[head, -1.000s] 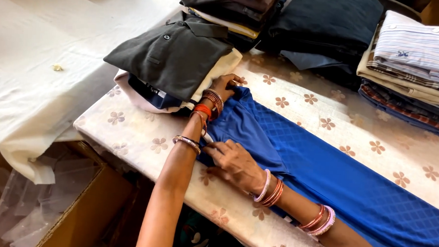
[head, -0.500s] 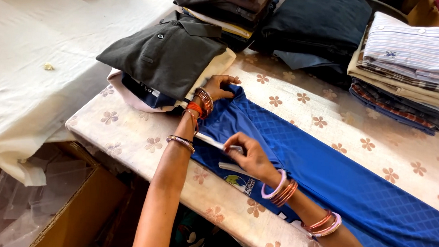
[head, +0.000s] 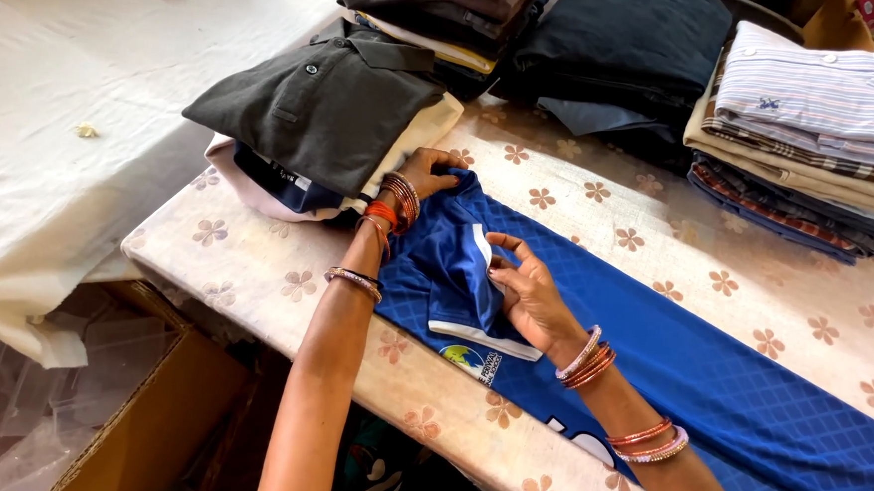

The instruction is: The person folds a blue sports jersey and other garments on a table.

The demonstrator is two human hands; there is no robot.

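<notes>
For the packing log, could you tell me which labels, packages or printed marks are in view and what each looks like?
Round printed crest: on the blue jersey near the table's front edge, below the right hand; yellow, green and white.
Cardboard box: under the table, lower left; brown, open, beside clear plastic bags.
Small embroidered mark: on the striped shirt; dark blue.

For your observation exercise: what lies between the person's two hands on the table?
In the head view, only the blue shirt lies between the left hand and the right hand: its folded sleeve with a white-trimmed cuff.
</notes>
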